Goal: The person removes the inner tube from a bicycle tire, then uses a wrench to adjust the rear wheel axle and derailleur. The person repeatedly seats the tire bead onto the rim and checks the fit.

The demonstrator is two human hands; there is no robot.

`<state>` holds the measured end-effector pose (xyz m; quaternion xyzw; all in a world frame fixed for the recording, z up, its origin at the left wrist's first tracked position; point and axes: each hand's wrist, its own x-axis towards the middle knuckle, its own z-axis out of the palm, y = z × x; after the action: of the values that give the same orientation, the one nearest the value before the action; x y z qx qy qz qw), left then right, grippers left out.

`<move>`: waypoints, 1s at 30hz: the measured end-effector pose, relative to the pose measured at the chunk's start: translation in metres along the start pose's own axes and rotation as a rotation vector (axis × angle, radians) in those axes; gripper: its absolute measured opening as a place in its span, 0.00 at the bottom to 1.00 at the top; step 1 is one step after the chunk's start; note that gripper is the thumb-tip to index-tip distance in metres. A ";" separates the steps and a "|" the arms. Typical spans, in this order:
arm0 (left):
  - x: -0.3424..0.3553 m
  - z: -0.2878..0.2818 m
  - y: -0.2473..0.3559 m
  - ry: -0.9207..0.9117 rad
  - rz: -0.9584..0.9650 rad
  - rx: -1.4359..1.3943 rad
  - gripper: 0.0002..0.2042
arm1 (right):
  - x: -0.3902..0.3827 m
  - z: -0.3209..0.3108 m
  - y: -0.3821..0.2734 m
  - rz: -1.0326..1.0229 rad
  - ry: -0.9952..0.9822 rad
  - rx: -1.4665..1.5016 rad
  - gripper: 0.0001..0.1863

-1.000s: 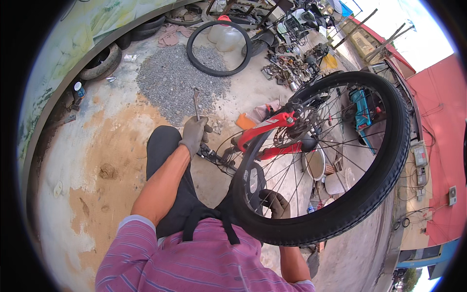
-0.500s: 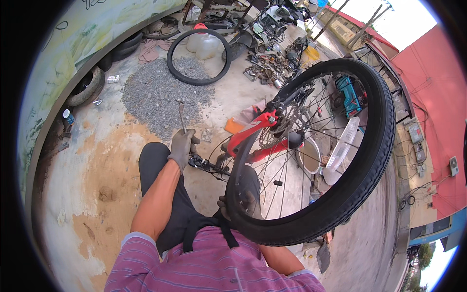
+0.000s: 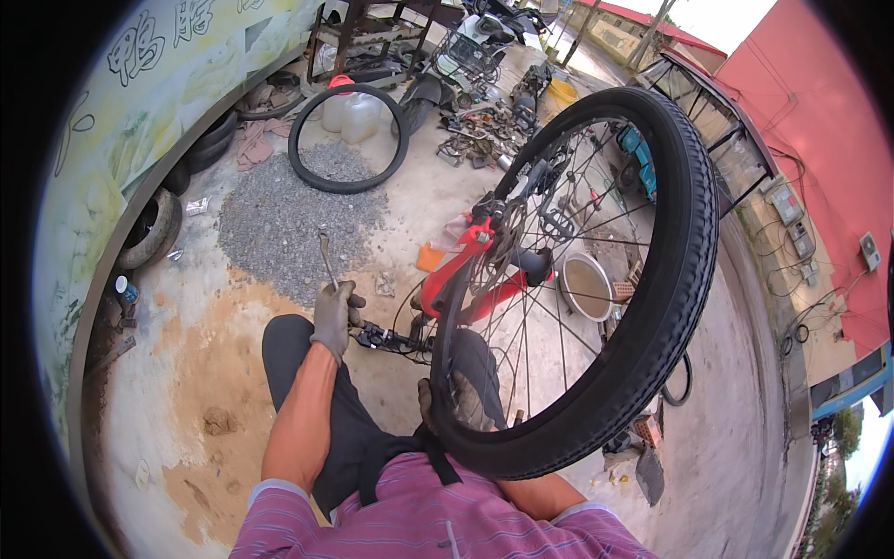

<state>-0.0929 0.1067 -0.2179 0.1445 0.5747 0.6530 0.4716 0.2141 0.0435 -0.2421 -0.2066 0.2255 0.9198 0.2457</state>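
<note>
A bicycle wheel with a black knobbly tyre (image 3: 684, 233) stands tilted in front of me, joined to a red fork (image 3: 452, 270). My right hand (image 3: 473, 402), in a grey glove, is closed round the lower rim and tyre, partly hidden behind spokes and tyre. My left hand (image 3: 333, 317), also gloved, grips a metal wrench (image 3: 326, 256) whose end points away from me over the gravel. Just right of that hand lies the handlebar (image 3: 386, 337) with its black cables, between my knees.
A loose tyre (image 3: 400, 154) leans by a white jug (image 3: 354, 118) beyond a gravel heap (image 3: 270, 219). Metal parts (image 3: 480, 135) lie scattered behind. A round basin (image 3: 589, 287) shows through the spokes. Old tyres (image 3: 154, 228) line the painted wall at left.
The wheel's upper part has shifted left in view, and its spokes have turned. A pale long piece seen through them is now out of sight. Both hands keep their holds.
</note>
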 end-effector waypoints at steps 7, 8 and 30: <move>-0.001 0.002 0.000 -0.018 -0.005 0.016 0.14 | 0.009 -0.001 -0.002 0.052 -0.068 0.039 0.27; -0.002 0.003 -0.001 -0.018 -0.003 0.016 0.14 | 0.012 -0.002 -0.004 0.068 -0.097 0.024 0.27; -0.002 0.005 -0.006 -0.027 -0.013 0.033 0.14 | 0.041 -0.025 -0.030 0.047 -0.194 0.001 0.32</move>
<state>-0.0851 0.1077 -0.2208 0.1573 0.5798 0.6384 0.4811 0.2049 0.0686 -0.2920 -0.1112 0.2061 0.9408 0.2450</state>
